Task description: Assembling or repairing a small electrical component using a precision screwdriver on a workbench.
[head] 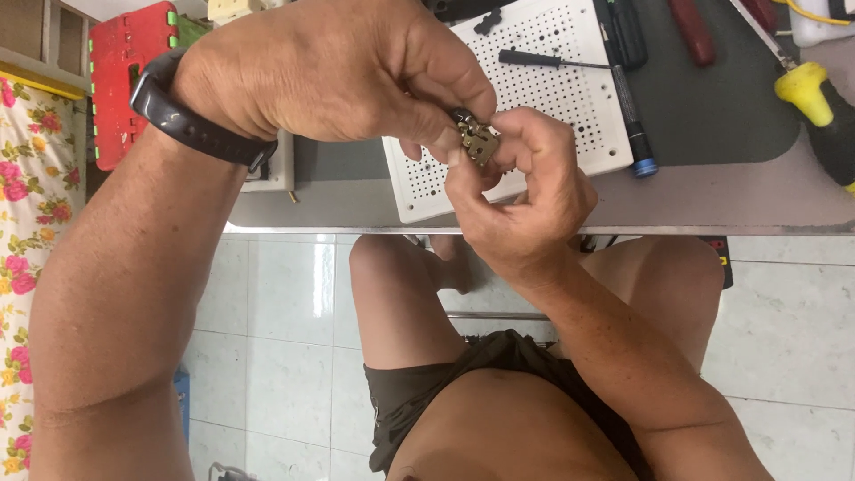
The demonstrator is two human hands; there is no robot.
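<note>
Both hands' grip pinches small brass part (479, 141) | axis unclear | over perforated board (543, 85)

Pretty cramped up top tbh. Both hands, left hand (356, 76) and right hand (521, 191), meet over the near edge of the grey table (712, 200), pinching a small brass-coloured metal part (479, 141) between them. Directly behind at 12 o'clock sits the white perforated plastic board (543, 85) with a thin black screwdriver (552, 61) lying on it. At 2 o'clock a black pen-shaped tool with a blue tip (634, 125) and a dark red handle (693, 31) block the mat (yellow-handled tool (806, 89) further out at 3). The table strip at 4 o'clock looks open.
</note>
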